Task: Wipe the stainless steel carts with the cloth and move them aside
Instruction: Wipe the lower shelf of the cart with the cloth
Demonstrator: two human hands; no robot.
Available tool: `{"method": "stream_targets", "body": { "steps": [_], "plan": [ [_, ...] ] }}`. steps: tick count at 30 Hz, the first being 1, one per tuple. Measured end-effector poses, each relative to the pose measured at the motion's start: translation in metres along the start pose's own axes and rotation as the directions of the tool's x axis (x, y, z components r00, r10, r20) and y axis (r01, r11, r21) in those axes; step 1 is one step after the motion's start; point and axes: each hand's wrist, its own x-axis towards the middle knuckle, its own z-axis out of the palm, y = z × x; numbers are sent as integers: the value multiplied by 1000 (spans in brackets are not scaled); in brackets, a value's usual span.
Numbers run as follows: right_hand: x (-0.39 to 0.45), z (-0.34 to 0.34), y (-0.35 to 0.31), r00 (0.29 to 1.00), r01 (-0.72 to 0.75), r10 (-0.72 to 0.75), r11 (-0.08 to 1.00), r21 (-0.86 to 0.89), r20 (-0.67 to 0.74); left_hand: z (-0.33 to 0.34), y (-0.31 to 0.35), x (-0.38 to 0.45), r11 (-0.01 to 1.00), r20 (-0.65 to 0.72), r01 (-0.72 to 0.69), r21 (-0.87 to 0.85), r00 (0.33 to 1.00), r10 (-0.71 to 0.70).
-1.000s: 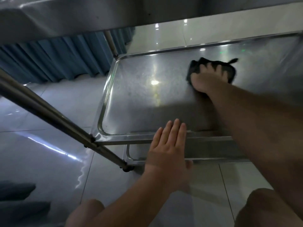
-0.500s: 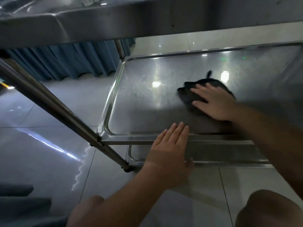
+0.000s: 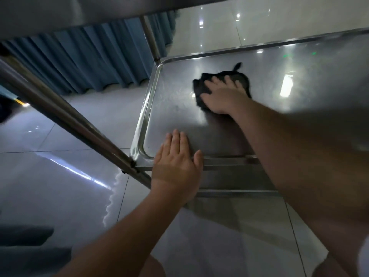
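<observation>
A stainless steel cart's lower shelf (image 3: pixel 175 116), a shiny tray with a raised rim, fills the middle of the head view. A dark cloth (image 3: pixel 242 80) lies flat on it toward the back left. My right hand (image 3: pixel 221 96) presses down on the cloth with fingers spread over it. My left hand (image 3: pixel 175 166) rests palm-down, fingers together, on the shelf's near rim by the front left corner. The cart's upper shelf (image 3: pixel 79 11) overhangs the top of the view.
A slanted steel cart leg (image 3: pixel 69 120) crosses from upper left to the shelf's front corner. Another upright post (image 3: pixel 151 41) stands at the back left corner. Blue curtains (image 3: pixel 89 60) hang behind. Glossy tiled floor (image 3: pixel 50 176) surrounds the cart; my knees show at the bottom.
My right hand has slid the cloth from the shelf's middle toward the back left. My left hand stays on the near rim, now nearer the front left corner.
</observation>
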Motion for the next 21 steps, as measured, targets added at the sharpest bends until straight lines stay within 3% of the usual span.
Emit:
{"method": "stream_targets", "body": {
  "steps": [4,7,10,13,18,21],
  "plan": [
    [-41,22,-30,961,278,-278,961,-19,3,-1,7,-2,1000,4,19,-10,1000,-19],
    [-83,27,-4,953,303,-302,953,-6,2,-3,8,-2,1000,21,20,-16,1000,-19],
    [-105,17,53,981,188,-190,981,-51,-36,-4,9,-5,1000,14,16,-4,1000,-16],
    [-109,-4,122,997,-18,13,997,-72,-81,-6,8,-6,1000,11,4,6,1000,-4],
    [-122,-20,202,892,-441,441,897,21,-99,-14,8,-9,1000,27,2,9,1000,-2],
    [-118,-14,184,879,-474,476,880,38,-40,-18,11,-9,1000,30,10,-3,1000,-10]
  ]
}}
